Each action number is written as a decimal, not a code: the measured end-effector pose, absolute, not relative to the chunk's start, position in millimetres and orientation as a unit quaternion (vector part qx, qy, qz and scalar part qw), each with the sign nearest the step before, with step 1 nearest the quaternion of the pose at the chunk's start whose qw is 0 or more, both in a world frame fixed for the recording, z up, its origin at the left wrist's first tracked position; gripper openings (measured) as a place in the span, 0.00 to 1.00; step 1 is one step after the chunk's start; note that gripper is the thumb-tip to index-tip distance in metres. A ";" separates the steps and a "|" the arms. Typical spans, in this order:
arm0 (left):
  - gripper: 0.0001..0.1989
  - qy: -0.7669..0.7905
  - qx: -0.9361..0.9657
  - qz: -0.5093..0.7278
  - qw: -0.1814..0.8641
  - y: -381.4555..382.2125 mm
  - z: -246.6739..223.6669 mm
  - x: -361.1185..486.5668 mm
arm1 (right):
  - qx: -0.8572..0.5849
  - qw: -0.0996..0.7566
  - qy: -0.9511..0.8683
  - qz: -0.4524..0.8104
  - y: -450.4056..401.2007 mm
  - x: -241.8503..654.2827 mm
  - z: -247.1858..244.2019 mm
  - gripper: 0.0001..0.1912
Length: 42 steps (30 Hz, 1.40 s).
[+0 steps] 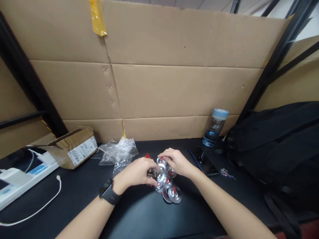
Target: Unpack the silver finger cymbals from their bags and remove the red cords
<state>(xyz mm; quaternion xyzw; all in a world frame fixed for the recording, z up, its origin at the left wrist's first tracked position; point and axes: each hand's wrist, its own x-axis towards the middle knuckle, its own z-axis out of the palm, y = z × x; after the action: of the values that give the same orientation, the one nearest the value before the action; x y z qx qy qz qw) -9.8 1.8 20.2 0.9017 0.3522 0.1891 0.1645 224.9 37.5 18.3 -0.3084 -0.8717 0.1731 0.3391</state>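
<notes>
A cluster of shiny silver metal discs with red parts point(174, 194) lies on the black tabletop in front of me; their exact kind I cannot make out. My left hand point(142, 171) comes in from the left, thumb and fingers curled round a disc in the cluster. On the other side, my right hand point(177, 161) bends its fingers over a disc at the cluster's far end. A bundle of red cord point(147, 155) shows just behind my left fingers. Both hands partly hide the discs, and two overlapping ones lie apart from my fingers, nearest me.
Crumpled clear plastic bags point(122, 151) and an opened cardboard box point(81, 149) lie to the left, beside a white power strip point(32, 177) with a cable. Rightward are a phone point(203, 161), keys point(225, 172), a water bottle point(213, 129) and a black backpack point(276, 149). Cardboard point(159, 89) walls the back.
</notes>
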 end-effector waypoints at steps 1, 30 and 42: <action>0.19 0.357 0.896 0.208 0.161 2.0 20.0 -9.1 | -0.311 0.335 -0.871 0.181 36.6 224.7 19.3 0.14; 0.13 0.316 0.638 0.475 0.517 16.2 -1.3 0.4 | -0.286 0.445 -0.675 0.514 24.3 207.2 6.6 0.19; 0.06 0.440 0.785 0.367 0.234 11.9 16.6 -10.6 | -0.266 0.299 -0.874 0.274 20.9 216.8 17.9 0.18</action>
<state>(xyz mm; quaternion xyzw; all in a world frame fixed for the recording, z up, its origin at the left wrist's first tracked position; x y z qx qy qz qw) -10.6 11.9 16.6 0.7852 0.4403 0.3674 0.2337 216.8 20.9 17.9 -0.2657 -0.8745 0.2739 0.2994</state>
